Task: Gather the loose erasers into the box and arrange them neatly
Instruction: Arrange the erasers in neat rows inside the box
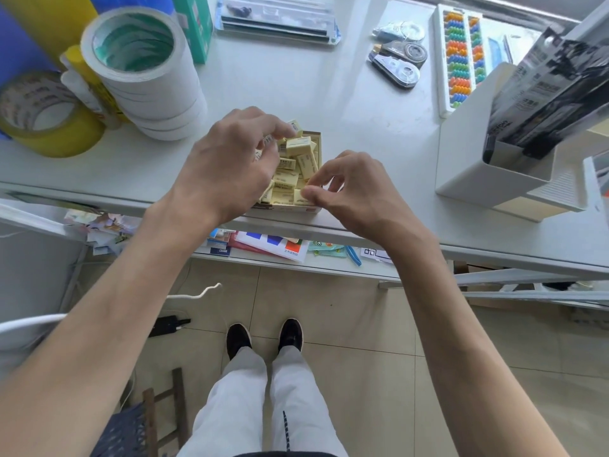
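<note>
Currently my left hand [227,159] grips erasers [298,146] over the box [286,209], presumably to drop them in; my right hand [359,192] pinches one near-corner eraser [300,196] for alignment.

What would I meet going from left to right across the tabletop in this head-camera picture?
Yellow tape roll → stack of white tape rolls → left hand → box of erasers → right hand → correction tapes → abacus → white organizer.
</note>
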